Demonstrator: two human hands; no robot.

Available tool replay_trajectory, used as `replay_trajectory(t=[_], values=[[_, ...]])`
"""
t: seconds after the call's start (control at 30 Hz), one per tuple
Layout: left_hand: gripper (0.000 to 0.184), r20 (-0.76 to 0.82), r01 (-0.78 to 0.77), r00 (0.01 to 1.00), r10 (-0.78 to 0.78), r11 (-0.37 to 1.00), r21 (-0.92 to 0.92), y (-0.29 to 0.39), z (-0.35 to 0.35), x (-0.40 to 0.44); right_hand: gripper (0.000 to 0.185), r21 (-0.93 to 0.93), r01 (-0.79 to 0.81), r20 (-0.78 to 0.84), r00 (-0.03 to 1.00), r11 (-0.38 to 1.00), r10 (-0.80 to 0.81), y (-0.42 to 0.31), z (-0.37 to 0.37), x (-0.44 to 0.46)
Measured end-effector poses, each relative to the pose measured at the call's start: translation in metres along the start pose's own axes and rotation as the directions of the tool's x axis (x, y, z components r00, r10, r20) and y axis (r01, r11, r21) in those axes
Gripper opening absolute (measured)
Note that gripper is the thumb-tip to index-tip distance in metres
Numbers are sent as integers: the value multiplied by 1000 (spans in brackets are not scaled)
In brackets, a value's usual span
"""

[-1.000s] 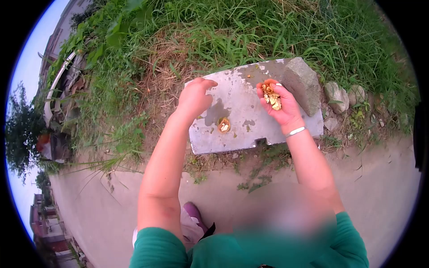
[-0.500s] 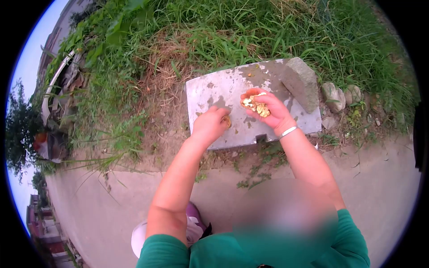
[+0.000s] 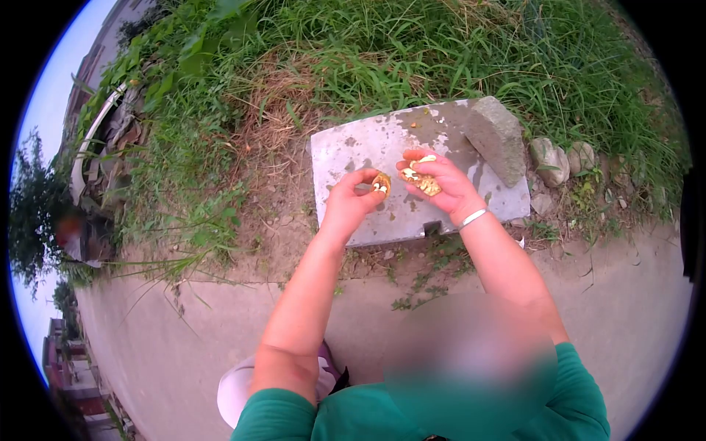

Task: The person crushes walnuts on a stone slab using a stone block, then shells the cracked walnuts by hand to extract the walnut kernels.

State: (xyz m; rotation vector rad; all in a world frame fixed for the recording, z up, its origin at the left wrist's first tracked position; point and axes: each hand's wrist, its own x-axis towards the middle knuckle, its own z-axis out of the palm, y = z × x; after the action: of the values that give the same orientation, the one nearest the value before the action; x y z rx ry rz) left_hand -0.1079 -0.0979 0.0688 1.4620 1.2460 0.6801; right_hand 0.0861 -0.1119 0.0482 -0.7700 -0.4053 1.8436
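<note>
My left hand [image 3: 353,200] pinches a walnut piece in its shell [image 3: 381,184] between thumb and fingers, raised over the left part of the stone slab [image 3: 353,151]. Just to the right, my right hand [image 3: 448,187] is closed round several pale walnut pieces [image 3: 423,180], which show between its thumb and fingers. A gap separates the two hands. Wet, dark patches and small crumbs mark the slab's surface.
A large grey rock [image 3: 496,140] lies on the slab's right end. Smaller stones [image 3: 550,162] sit on the ground to the right. Tall grass [image 3: 412,59] grows behind the slab, and a concrete path [image 3: 184,316] runs in front.
My left hand has come down to the slab, taken hold of the walnut piece that lay there, and lifted it. My right hand has moved left and slightly nearer with its pieces.
</note>
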Motion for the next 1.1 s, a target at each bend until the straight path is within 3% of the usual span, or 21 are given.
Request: replay_trajectory(t=[0.07,0.17,0.4,0.47,0.6,0.7,0.77,0.93,1.1], values=[[33,80,111,993,-91,952,-286,17,2,-5,23,-6,-27,-22,999,1000,27,4,2,3],[35,67,66,997,-47,948,-312,14,5,-2,22,-38,-43,2,999,998,43,5,6,3],[34,47,-2,999,14,966,-259,10,8,5,25,-237,4,140,990,972,30,3,14,1],[32,-36,-121,993,116,968,-220,7,10,8,25,-258,12,123,992,966,21,3,17,1],[30,-44,-113,994,105,954,-279,8,8,6,24,-274,-7,36,999,962,18,0,18,-2],[29,-28,-108,994,105,982,-153,19,4,1,21,-246,-12,21,1000,969,18,-2,13,1],[28,26,5,1000,-3,995,-104,31,2,-5,21,-269,-13,19,1000,963,19,-3,14,0],[28,73,-80,993,90,988,-134,14,-1,2,22,-324,6,77,997,946,21,-1,17,0],[29,84,-80,992,98,977,-198,13,-1,5,27,-554,114,120,991,824,-56,3,20,3]])
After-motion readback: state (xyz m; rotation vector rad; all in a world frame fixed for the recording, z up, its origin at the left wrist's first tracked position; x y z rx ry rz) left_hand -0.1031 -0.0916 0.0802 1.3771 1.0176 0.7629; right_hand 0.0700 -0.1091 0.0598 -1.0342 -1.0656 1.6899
